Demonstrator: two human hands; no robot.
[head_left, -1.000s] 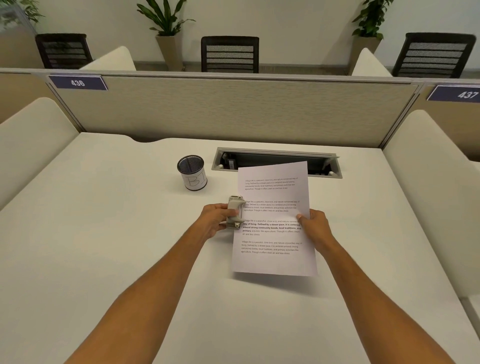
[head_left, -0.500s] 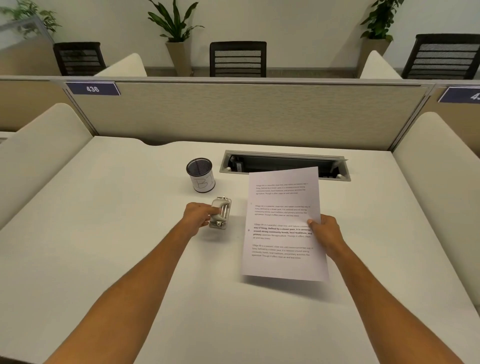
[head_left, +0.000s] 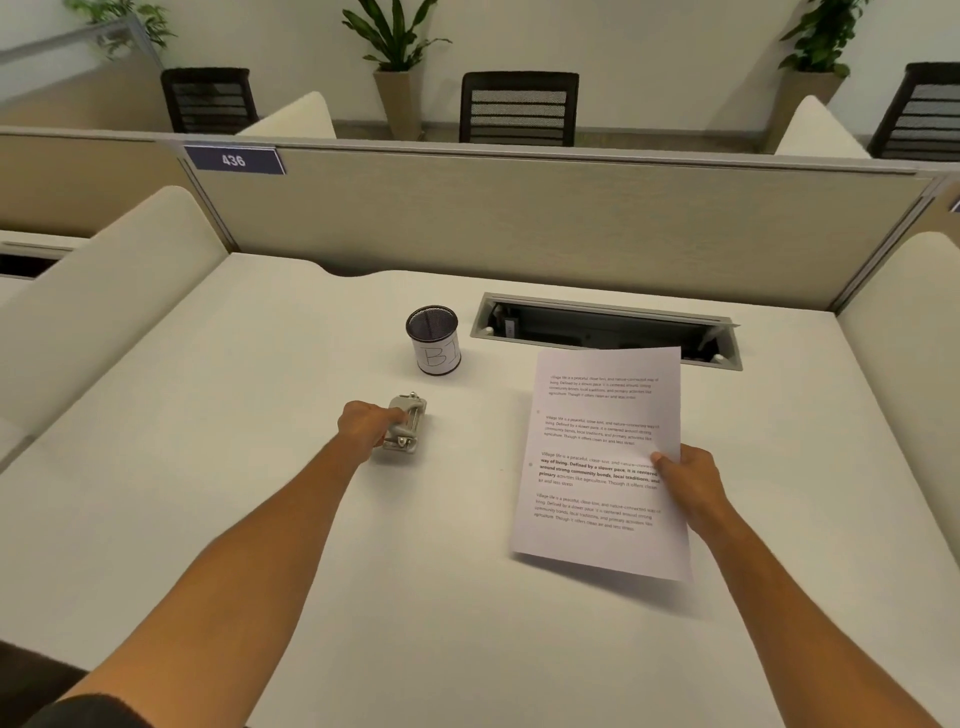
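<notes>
Gripped in the left hand (head_left: 366, 423) is a small metal hole punch (head_left: 406, 423), parked on the smooth white desk (head_left: 249, 519) a bit in front of the mesh pen cup (head_left: 434, 340). Printed sheet (head_left: 597, 441) is pinched at its right edge by the right hand (head_left: 691, 480) and held tilted off the desk. Beige fabric partition (head_left: 519, 223) is seen behind, open cable tray (head_left: 608, 330) near the sheet's top. A second ago the punch was clamped on the sheet's left edge; now they're well apart.
</notes>
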